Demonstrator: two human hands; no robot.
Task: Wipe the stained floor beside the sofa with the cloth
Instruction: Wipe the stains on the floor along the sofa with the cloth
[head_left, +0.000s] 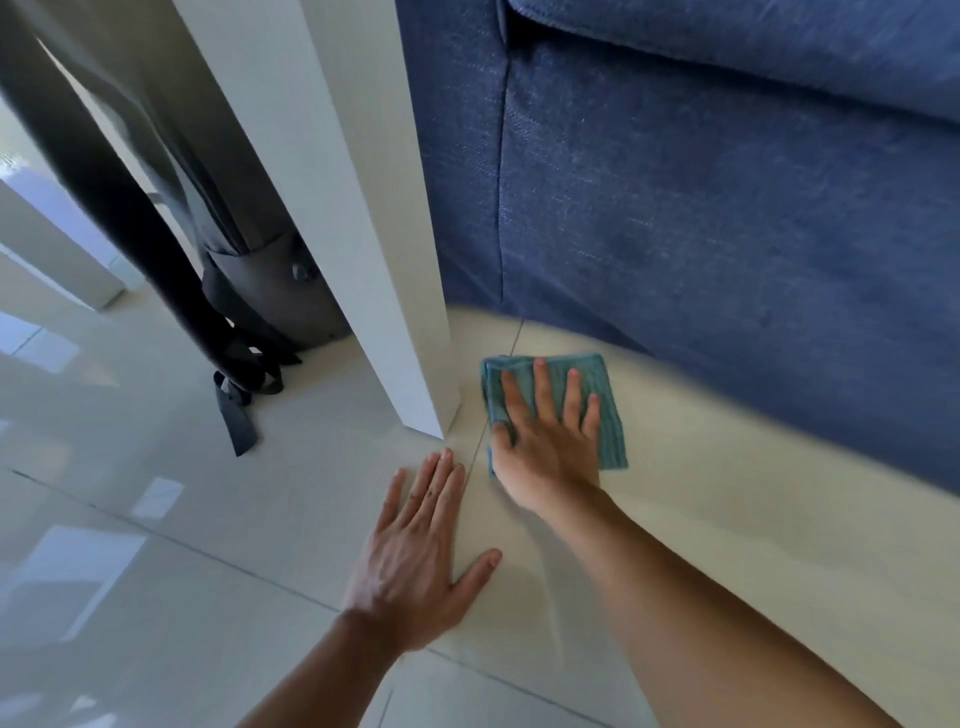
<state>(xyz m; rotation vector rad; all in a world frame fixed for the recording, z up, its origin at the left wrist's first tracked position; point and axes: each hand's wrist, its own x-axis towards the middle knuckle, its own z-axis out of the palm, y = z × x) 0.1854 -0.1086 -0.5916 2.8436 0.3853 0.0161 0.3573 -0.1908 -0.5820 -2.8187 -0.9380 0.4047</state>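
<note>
A folded teal cloth (605, 395) lies flat on the pale tiled floor (701, 519) just in front of the blue sofa (727, 182). My right hand (545, 441) presses down on the cloth, palm flat and fingers spread over it. My left hand (421, 551) rests flat on the floor to the left of the cloth, fingers together and thumb out, holding nothing. No stain is visible on the tile around the cloth.
A white panel (353, 208) stands upright right beside the sofa, its lower corner close to the cloth. Behind it sit a grey bag (270, 296) and dark straps (239, 410). Glossy tiles with grout lines stretch to the left.
</note>
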